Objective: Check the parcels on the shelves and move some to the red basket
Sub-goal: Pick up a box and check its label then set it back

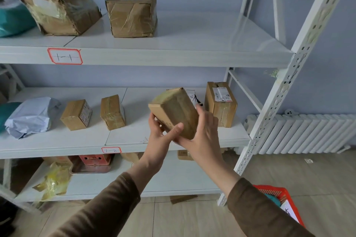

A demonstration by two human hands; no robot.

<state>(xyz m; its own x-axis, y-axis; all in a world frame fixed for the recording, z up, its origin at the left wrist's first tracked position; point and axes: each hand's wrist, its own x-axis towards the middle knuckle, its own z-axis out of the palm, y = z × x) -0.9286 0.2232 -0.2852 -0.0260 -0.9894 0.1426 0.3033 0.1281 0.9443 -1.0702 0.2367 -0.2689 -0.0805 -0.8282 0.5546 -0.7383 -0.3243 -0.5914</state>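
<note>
2 hands [185, 136] hold a box [174, 111] before white shelves [173, 59].

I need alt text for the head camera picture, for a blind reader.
Both hands, left hand and right hand, hold a taped brown box before the middle shelf of parcels. A red basket stands on the floor, lower right.

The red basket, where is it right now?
The red basket sits on the floor at the lower right of the head view, beside the shelf's front post and partly hidden behind the right sleeve.
</note>
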